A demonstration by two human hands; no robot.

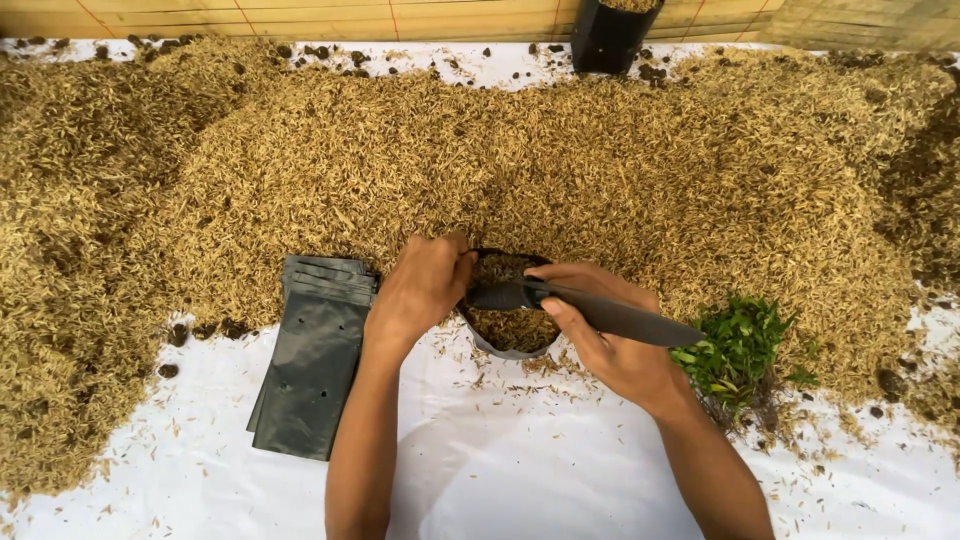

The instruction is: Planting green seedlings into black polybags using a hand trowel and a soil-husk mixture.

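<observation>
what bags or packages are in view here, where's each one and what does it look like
Open black plastic grow bag: centre, between the left hand and right hand, round mouth, partly filled with husk.
Stack of flat black plastic bags: left of the left forearm on the white sheet, oblong, small punched holes.
Filled black bag: top edge, upright, at the far side of the husk heap.
No labels, signs or screens.

Both bare forearms reach forward and angle inward. The left hand (420, 285) is curled with fingers pinched together. The right hand (605, 335) is closed, thumb on top.
</observation>
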